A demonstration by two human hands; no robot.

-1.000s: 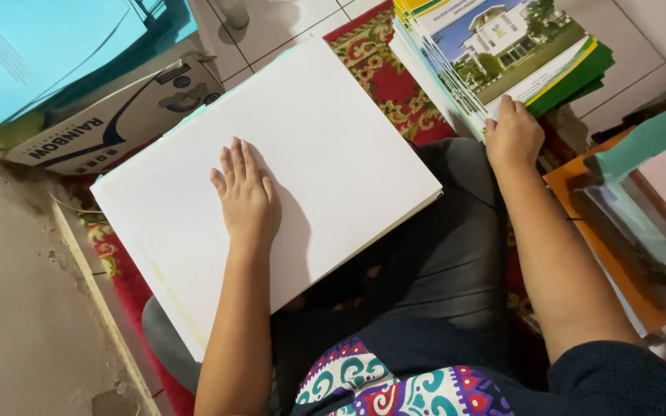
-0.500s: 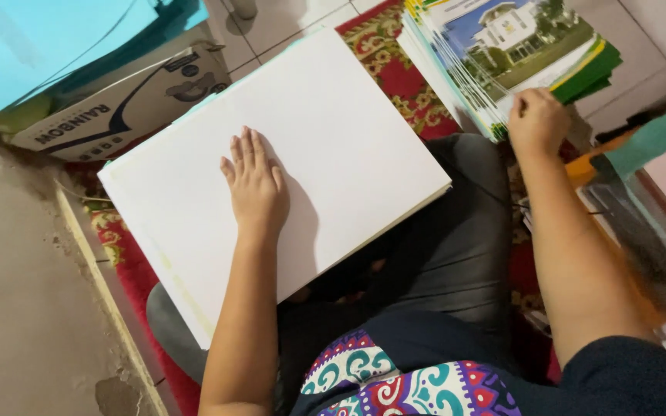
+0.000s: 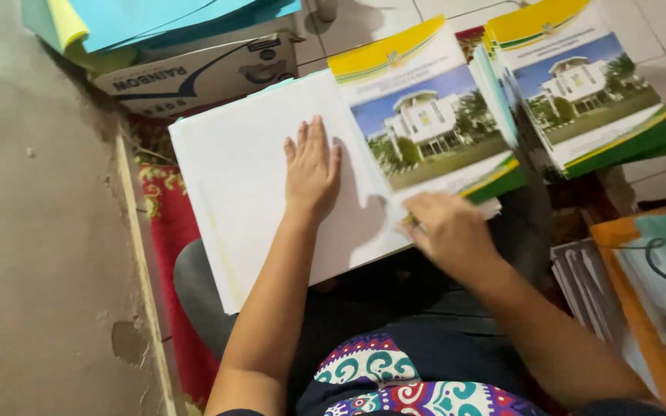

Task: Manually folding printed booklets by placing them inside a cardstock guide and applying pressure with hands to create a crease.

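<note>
A thick white stack of paper rests on my lap, tilted. My left hand lies flat on top of it, fingers spread. A printed cover sheet, yellow and green with a picture of a white building, lies across the stack's right part. My right hand grips the near edge of that cover sheet; the hand is blurred. A pile of the same covers sits on the floor to the right.
A cardboard box with blue and yellow sheets on it stands at the top left. A concrete wall runs along the left. Plastic folders and orange sheets lie at the right. A red patterned mat lies underneath.
My right hand has drawn one cover sheet off the pile at the right and brought it leftward onto the white stack. My left hand stays flat on the stack.
</note>
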